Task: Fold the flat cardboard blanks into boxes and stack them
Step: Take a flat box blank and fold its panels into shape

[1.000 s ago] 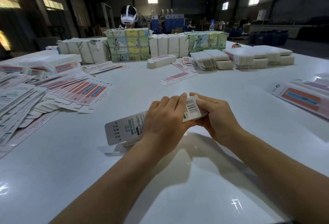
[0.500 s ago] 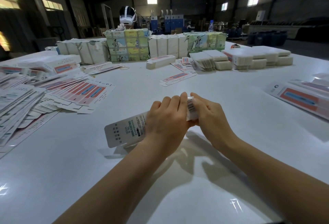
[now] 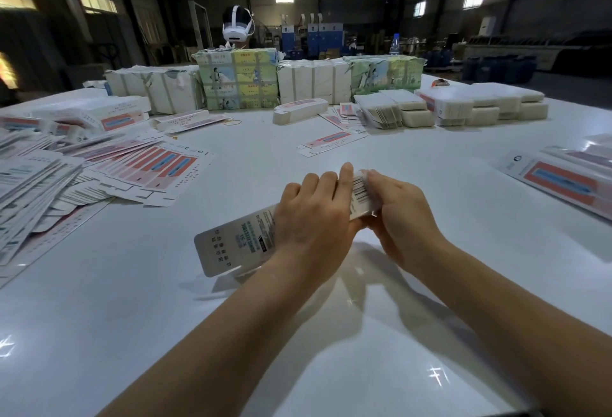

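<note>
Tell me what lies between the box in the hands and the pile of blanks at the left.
Nothing visible: bare white table separates the box, gripped by the left hand and right hand, from the fanned pile of blanks.

Bare forearms, no sleeves, both grips ungloved.

Both my forearms reach forward and converge near the middle of the view — bare, no sleeves showing. My left hand (image 3: 314, 221) lies knuckles up, fingers held close together and curled forward over what it grips, the thumb hidden underneath. My right hand (image 3: 395, 214) sits just beside it, back of the hand facing up and to the right, fingers bent inward toward the left hand's fingertips — the tips pinch, though I cannot see the thumb. The two hands nearly touch at the fingers, wrists angled apart
</note>
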`<state>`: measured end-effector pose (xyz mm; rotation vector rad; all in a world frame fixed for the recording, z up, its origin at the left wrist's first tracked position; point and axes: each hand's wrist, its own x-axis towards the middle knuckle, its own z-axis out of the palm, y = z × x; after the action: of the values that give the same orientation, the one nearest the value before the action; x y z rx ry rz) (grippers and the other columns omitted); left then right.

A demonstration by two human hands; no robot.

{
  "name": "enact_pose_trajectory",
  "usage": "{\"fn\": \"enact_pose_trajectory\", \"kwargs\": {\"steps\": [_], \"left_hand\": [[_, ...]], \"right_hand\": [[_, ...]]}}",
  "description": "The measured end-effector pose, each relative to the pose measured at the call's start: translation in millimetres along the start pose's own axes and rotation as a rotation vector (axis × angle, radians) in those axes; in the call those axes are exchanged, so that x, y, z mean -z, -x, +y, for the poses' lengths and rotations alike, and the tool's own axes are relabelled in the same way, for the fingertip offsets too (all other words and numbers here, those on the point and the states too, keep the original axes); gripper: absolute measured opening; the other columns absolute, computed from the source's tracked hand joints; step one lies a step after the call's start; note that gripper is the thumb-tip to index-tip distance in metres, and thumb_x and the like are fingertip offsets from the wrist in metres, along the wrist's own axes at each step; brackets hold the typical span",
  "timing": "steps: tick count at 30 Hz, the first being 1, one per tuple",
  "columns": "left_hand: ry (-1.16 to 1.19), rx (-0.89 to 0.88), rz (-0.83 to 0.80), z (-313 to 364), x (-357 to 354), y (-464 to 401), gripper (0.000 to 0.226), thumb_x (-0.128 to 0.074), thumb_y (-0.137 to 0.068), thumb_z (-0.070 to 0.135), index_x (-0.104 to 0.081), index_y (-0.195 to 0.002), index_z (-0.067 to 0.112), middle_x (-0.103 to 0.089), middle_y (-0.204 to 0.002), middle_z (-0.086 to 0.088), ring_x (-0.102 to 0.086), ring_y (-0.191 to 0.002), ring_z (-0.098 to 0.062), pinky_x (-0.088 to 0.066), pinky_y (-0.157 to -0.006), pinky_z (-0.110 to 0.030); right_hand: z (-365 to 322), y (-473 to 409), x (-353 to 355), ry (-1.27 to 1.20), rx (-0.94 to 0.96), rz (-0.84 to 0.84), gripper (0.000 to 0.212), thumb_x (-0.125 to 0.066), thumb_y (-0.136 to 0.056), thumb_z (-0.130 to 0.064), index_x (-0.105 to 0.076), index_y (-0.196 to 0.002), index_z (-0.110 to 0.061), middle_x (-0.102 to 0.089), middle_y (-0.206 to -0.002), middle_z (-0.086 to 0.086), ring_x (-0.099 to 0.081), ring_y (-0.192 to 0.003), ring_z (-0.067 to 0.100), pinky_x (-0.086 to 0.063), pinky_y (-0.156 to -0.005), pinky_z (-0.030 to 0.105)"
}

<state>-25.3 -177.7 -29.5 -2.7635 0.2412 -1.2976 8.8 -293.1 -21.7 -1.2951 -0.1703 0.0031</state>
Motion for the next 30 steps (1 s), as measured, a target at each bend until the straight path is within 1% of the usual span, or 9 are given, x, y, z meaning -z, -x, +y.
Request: {"fn": "enact_pose_trajectory", "kwargs": {"steps": [5,9,10,14,16,19,24,27,30], "left_hand": [[-0.052,-0.047,-0.014,1,1,2,0.071,-0.069,-0.076,0.053,-0.058,-0.126,0.005,-0.067,-0.097,-0.006,-0.061,-0.081,-0.025,-0.045,-0.066,-0.034],[0.002,-0.023,-0.046,-2,3,1,0.07,-0.065,-0.079,0.052,-0.055,-0.129,0.003,-0.067,-0.101,-0.009,-0.061,-0.084,-0.028,-0.046,-0.069,-0.037],[0.023,-0.014,-0.056,-3,4,1,0.07,-0.064,-0.08,0.051,-0.055,-0.129,0.002,-0.066,-0.102,-0.01,-0.061,-0.085,-0.029,-0.046,-0.07,-0.037],[0.035,-0.014,-0.091,-7,6,1,0.07,-0.061,-0.08,0.05,-0.055,-0.128,0.0,-0.067,-0.101,-0.011,-0.061,-0.085,-0.031,-0.046,-0.07,-0.037],[0.026,-0.032,-0.101,-7,5,1,0.072,-0.071,-0.075,0.047,-0.056,-0.127,0.0,-0.067,-0.101,-0.011,-0.061,-0.084,-0.031,-0.046,-0.07,-0.036],[0.014,-0.041,-0.116,-6,5,1,0.074,-0.074,-0.073,0.048,-0.056,-0.128,0.002,-0.067,-0.101,-0.009,-0.061,-0.084,-0.028,-0.046,-0.069,-0.036],[-0.02,-0.037,-0.101,-4,5,1,0.075,-0.07,-0.074,0.052,-0.054,-0.13,0.004,-0.066,-0.101,-0.006,-0.061,-0.085,-0.025,-0.045,-0.069,-0.036],[-0.027,-0.042,-0.073,-4,4,2,0.065,-0.061,-0.081,0.048,-0.056,-0.128,0.004,-0.066,-0.1,-0.006,-0.06,-0.083,-0.025,-0.045,-0.068,-0.035],[-0.017,-0.02,-0.077,-2,6,1,0.061,-0.035,-0.085,0.042,-0.058,-0.126,0.004,-0.067,-0.097,-0.006,-0.06,-0.082,-0.026,-0.044,-0.066,-0.034]], "right_hand": [[-1,-6,7,-0.13,-0.154,0.011,0.019,-0.051,-0.093,-0.007,-0.069,-0.099,-0.002,-0.072,-0.081,0.01,-0.07,-0.07,0.021,-0.057,-0.061,0.033],[0,-11,10,-0.172,-0.176,-0.045,0.035,-0.048,-0.094,-0.006,-0.076,-0.074,-0.005,-0.073,-0.078,0.012,-0.071,-0.07,0.024,-0.06,-0.064,0.034],[0,-10,10,-0.145,-0.154,-0.074,0.039,-0.045,-0.095,-0.005,-0.077,-0.072,-0.006,-0.073,-0.078,0.012,-0.071,-0.07,0.023,-0.06,-0.062,0.033],[1,-8,8,0.009,-0.059,-0.104,0.034,-0.041,-0.095,0.001,-0.072,-0.09,-0.01,-0.073,-0.086,0.012,-0.07,-0.075,0.021,-0.058,-0.062,0.03],[1,-6,6,0.08,-0.023,-0.082,0.039,-0.039,-0.093,0.002,-0.074,-0.083,-0.011,-0.071,-0.082,0.009,-0.068,-0.071,0.017,-0.055,-0.058,0.027],[0,0,2,0.17,0.047,-0.055,0.032,-0.034,-0.089,0.003,-0.065,-0.082,-0.005,-0.064,-0.076,0.009,-0.061,-0.067,0.014,-0.047,-0.057,0.026],[-2,5,1,0.24,0.174,-0.095,0.025,-0.035,-0.091,-0.002,-0.051,-0.091,0.017,-0.05,-0.074,0.021,-0.049,-0.071,0.023,-0.04,-0.062,0.037],[-1,11,-1,0.469,0.296,-0.132,0.016,-0.038,-0.089,-0.001,-0.049,-0.082,0.007,-0.05,-0.069,0.017,-0.044,-0.067,0.024,-0.042,-0.063,0.043],[4,13,-2,0.632,0.308,-0.102,0.009,-0.042,-0.091,-0.005,-0.05,-0.087,-0.007,-0.055,-0.076,0.008,-0.048,-0.072,0.021,-0.048,-0.072,0.044]]}}
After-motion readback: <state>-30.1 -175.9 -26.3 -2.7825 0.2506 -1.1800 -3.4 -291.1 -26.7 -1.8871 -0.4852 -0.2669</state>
